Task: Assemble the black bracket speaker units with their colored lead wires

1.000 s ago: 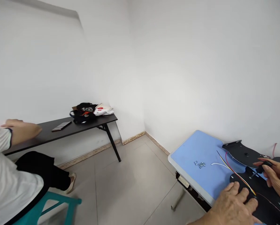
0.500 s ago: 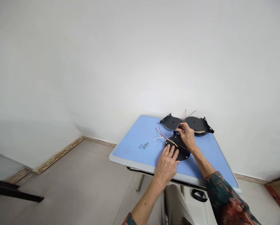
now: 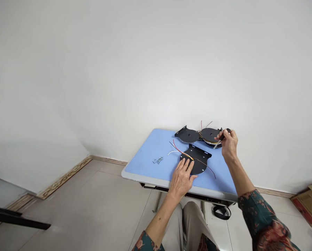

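A small blue table [image 3: 150,150] stands against a white wall. On it lies a black round metal plate [image 3: 199,163] with red, yellow and white wires [image 3: 177,150] running from it. My left hand [image 3: 182,176] lies flat on the plate's near edge, fingers spread. My right hand [image 3: 227,143] is raised above the table's right side, closed on a screwdriver [image 3: 222,138] with a black handle and metal shaft. Two more black plates [image 3: 187,135] lie at the back of the table, also wired. A small heap of screws [image 3: 158,160] rests on the left part.
A cardboard box [image 3: 307,205] sits on the floor at the right. A black strap [image 3: 220,211] lies under the table. A dark table edge [image 3: 12,219] shows at the lower left. The floor is tiled.
The view swung from the room's left side to the blue table. My right hand lifted off the near plate and moved right with the screwdriver. My left hand stayed on the plate.
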Motion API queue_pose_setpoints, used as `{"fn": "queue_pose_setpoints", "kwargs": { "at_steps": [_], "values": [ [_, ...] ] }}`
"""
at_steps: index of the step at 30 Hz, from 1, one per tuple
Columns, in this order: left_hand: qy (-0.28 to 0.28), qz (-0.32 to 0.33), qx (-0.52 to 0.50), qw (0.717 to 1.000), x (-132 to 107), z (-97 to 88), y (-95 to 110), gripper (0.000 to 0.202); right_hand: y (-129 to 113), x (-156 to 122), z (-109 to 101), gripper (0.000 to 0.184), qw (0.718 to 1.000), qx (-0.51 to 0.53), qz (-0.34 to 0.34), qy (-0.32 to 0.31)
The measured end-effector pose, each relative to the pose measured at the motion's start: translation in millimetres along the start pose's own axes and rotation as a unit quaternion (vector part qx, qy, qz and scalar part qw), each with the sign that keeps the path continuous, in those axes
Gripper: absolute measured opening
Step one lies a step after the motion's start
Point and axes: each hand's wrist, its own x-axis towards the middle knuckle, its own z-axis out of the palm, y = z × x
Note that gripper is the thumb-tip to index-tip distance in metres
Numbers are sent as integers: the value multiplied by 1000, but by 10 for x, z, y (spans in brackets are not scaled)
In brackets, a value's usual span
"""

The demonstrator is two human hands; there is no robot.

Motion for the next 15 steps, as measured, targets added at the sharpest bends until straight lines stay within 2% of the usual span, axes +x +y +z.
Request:
{"fn": "queue_pose_setpoints", "kwargs": {
  "at_steps": [2, 3, 5, 7, 9, 12, 15],
  "values": [
    [52, -9, -42, 998, -34, -9, -11, 49, -70, 1, -175, 24, 989, -121, 46, -64],
    [82, -28, -63, 994, -54, -13, -18, 45, -70, -18, -252, 22, 973, -203, 60, -93],
    [132, -98, -92, 982, -93, -16, -33, 39, -15, -78, -379, 18, 919, -367, 56, -134],
    [149, -187, -101, 966, -114, -12, -47, 39, 84, -144, -464, 17, 861, -485, 31, -153],
    [131, -255, -109, 952, -104, -6, -60, 42, 190, -201, -504, 17, 831, -521, 49, -188],
    [85, -321, -165, 929, -24, -6, -72, 46, 323, -270, -493, 22, 832, -476, 131, -254],
    [56, -368, -267, 889, 98, -29, -76, 48, 424, -334, -452, 23, 849, -431, 169, -254]
  ]
}}
